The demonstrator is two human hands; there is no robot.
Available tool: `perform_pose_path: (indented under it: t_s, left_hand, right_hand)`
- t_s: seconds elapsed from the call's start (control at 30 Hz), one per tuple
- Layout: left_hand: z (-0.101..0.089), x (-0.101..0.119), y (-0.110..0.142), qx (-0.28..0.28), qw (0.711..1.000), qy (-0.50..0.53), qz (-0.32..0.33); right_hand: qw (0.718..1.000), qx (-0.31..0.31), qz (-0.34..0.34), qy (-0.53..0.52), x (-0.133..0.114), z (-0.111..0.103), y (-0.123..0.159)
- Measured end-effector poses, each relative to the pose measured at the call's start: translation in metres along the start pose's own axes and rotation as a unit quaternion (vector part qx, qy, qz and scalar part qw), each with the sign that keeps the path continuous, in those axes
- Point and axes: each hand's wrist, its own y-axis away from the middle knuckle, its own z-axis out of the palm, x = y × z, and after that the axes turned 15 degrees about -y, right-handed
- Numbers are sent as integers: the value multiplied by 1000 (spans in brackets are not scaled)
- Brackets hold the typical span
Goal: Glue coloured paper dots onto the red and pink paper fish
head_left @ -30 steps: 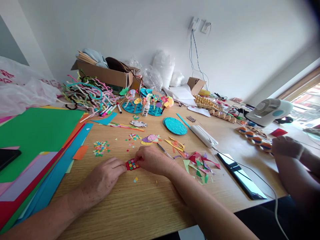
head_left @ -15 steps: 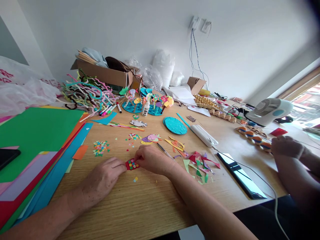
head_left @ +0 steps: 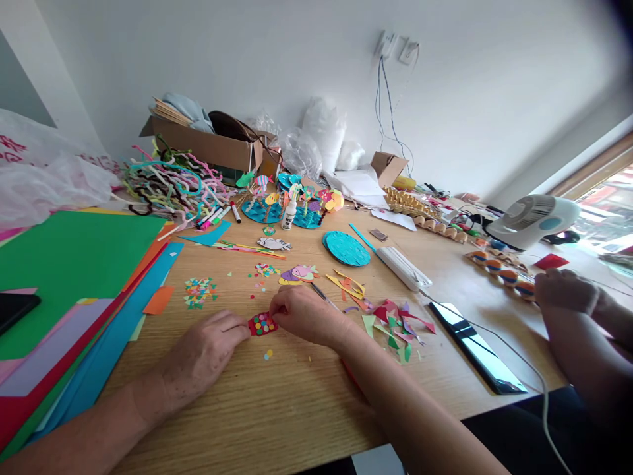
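Note:
A small red paper piece point(head_left: 262, 324) covered with round coloured dots lies on the wooden table. My left hand point(head_left: 212, 346) rests at its left end, fingers together and gripping that edge against the table. Over its right end is my right hand point(head_left: 306, 313), thumb and fingertips pinched together. Whatever is between those fingertips is too small or hidden to make out. Two loose dots point(head_left: 268, 355) lie just below the red piece. Beyond it are a scatter of paper dots point(head_left: 266, 270) and some paper fish point(head_left: 298, 274).
Coloured paper sheets point(head_left: 74, 257) are stacked at the left. Paper scraps point(head_left: 395, 323), a phone point(head_left: 477, 346) and a white power strip point(head_left: 404, 267) with its cable lie to the right. A glue bottle point(head_left: 289, 216) stands farther back. Another person's hands point(head_left: 566, 290) are at the far right.
My right hand has shifted slightly to the right over the red paper piece, so more of its dots show. My left hand has stayed in place.

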Motion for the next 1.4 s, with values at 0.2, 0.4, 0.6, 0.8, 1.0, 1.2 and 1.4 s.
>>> perform_pose_path:
  t_s: [0.2,0.4,0.6,0.8,1.0,1.2,1.4]
  left_hand:
    - [-2,0,0,-7,1000,-7,3]
    - [-8,2,-4,11,1000,-8,1]
    - [-8,2,-3,33,999,1,-6]
    - [-11,0,-2,35,999,9,-30]
    - [-14,1,-4,59,998,-26,-28]
    - [-39,26,-14,13,993,-69,90]
    - [-45,36,-28,-59,987,-109,106]
  right_hand:
    - [1000,-14,-3,6,1,4,-1]
    - [998,58,-26,-8,3,-12,1]
    - [989,141,35,19,9,-35,-13]
    - [983,123,114,71,21,-34,-20]
    - [987,105,91,80,32,-26,-11]
    - [988,137,54,54,38,-21,-11]
    - [984,174,14,17,37,-22,-5]
